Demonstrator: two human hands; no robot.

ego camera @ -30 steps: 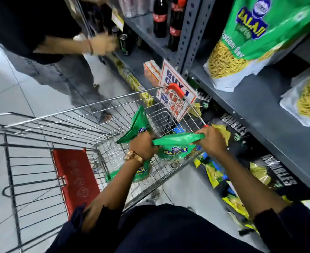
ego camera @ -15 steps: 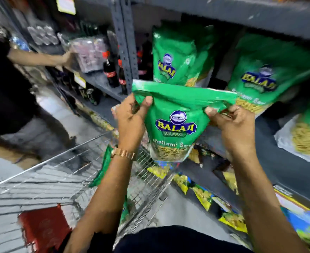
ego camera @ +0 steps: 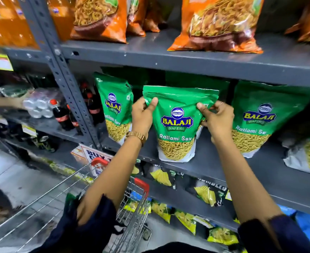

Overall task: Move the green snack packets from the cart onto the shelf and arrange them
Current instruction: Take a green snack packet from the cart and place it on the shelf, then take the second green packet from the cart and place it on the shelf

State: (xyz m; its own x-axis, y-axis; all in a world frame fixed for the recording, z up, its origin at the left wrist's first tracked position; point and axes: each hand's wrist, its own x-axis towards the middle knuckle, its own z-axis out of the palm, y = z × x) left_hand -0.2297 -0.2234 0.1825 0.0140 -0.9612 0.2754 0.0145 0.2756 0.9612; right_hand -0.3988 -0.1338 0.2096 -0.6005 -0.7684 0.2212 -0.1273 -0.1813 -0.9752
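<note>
- Hands are gripping one green packet (ego camera: pixel 177 125) by its upper corners: left hand (ego camera: pixel 143 115), right hand (ego camera: pixel 217 118), fingers closed on it.
- Packet is standing upright at the shelf (ego camera: pixel 214 161) edge, between two matching packets.
- Cart (ego camera: pixel 132 207) is sitting below.

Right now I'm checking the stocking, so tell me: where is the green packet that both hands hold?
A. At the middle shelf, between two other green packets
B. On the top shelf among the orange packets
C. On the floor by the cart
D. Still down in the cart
A: the left hand and right hand grip the held green packet by its upper corners at the middle shelf, between the left green packet and the right green packet.
</note>
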